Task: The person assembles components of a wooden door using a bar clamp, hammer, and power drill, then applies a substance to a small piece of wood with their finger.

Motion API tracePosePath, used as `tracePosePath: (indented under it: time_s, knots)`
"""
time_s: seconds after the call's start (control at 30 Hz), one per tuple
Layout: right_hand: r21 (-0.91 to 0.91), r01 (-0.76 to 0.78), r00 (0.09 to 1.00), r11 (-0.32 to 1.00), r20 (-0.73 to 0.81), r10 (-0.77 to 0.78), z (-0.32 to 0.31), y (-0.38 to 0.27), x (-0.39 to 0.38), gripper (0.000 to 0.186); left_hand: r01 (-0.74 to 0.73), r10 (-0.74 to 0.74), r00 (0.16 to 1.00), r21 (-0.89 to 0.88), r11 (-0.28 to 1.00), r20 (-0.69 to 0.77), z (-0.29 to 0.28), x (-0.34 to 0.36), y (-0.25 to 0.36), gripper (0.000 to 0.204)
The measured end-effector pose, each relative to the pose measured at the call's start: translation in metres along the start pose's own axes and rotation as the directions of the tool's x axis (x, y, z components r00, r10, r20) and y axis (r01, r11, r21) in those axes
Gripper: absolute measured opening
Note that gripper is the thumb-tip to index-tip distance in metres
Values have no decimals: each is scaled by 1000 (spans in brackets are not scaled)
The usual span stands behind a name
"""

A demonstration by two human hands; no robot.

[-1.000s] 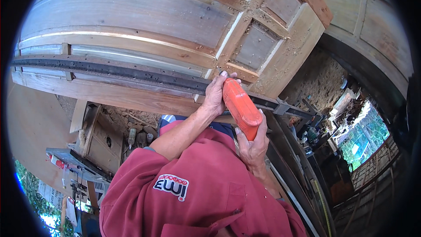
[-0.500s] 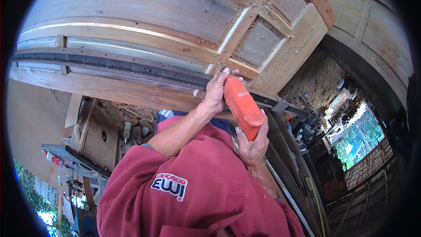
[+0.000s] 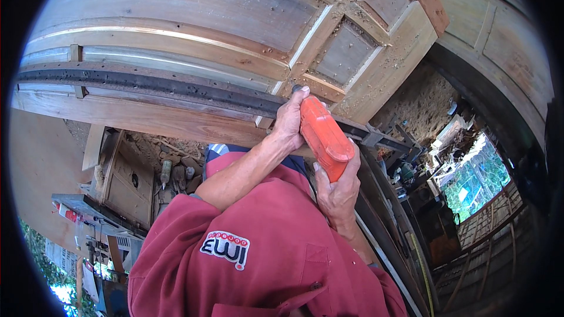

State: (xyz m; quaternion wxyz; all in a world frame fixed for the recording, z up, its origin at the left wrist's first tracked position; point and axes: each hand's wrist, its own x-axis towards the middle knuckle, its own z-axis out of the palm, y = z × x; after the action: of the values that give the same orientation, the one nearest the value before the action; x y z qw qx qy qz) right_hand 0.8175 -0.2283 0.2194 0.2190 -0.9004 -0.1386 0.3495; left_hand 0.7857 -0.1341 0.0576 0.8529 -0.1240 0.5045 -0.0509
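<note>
Left hand [image 3: 289, 122] and right hand [image 3: 339, 198] (angled inward) curl firmly round the orange tool [image 3: 326, 136].

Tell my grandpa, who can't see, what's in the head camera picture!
A person's left hand and right hand hold an orange tool. Near it, a long dark bar crosses crumb-sprinkled panelled wood. The person wears a red shirt.
</note>
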Motion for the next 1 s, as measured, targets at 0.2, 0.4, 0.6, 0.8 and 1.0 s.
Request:
tracePosePath:
  time_s: [0.2, 0.4, 0.6, 0.8, 1.0]
  knots:
    - [-21, -20, 999, 1000, 25, 20, 0, -7, 2, 81, -33, 33, 999, 6, 999, -18, -3, 3, 0, 45]
    - [-44, -31, 999, 999, 37, 32, -1, -13, 4, 80, -31, 31, 999, 0, 1000, -15, -6, 6, 0, 48]
    - [-72, -25, 998, 997, 52, 29, 3, -14, 7, 79, -4, 5, 1000, -20, 1000, 24, -11, 9, 2, 51]
    - [-112, 20, 998, 993, 67, -13, 8, -15, 13, 79, -12, 13, 1000, -42, 999, 19, -13, 13, 5, 51]
    - [-149, 14, 997, 989, 79, -2, 8, -17, 17, 80, -18, 18, 1000, -61, 998, 4, -12, 14, 7, 51]
